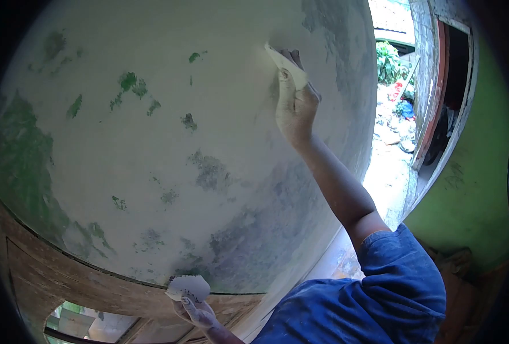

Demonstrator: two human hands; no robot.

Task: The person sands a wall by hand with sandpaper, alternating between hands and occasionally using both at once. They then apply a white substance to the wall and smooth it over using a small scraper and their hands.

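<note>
My right hand, dusted with pale powder, is raised against the wall. Its fingers are closed round a pale, thin, flat putty spreader, whose upper edge is at the wall surface. Lower down, at the wall's bottom edge, my left hand grips a flat whitish putty board with dark specks along its edges. The thumb lies over the board's near side, and the other fingers are mostly hidden. Whitish filler coats much of the wall, with green and grey patches showing through.
Weathered wooden boards run below the wall at lower left. At right, a bright doorway opens outside, where plants and scattered items show. Beyond its frame is a green wall. My blue sleeve fills the lower right.
</note>
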